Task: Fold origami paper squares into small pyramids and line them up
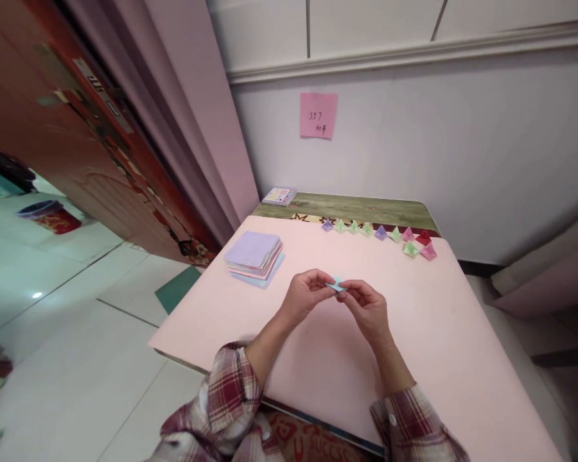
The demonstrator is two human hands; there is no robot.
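Both my hands meet over the middle of the pink table (pixel 428 340). My left hand (pixel 307 294) and my right hand (pixel 366 308) each pinch one side of a small light-blue folded paper piece (pixel 336 284), held just above the tabletop. My fingers are closed on it. Plaid sleeves cover both forearms.
A stack of coloured paper squares (pixel 254 256) lies to the left of my hands. Several small folded paper shapes (pixel 380 234) sit in a row along the table's far edge. A small card pack (pixel 279 196) rests on the wooden ledge behind. A pink note (pixel 318 115) hangs on the wall.
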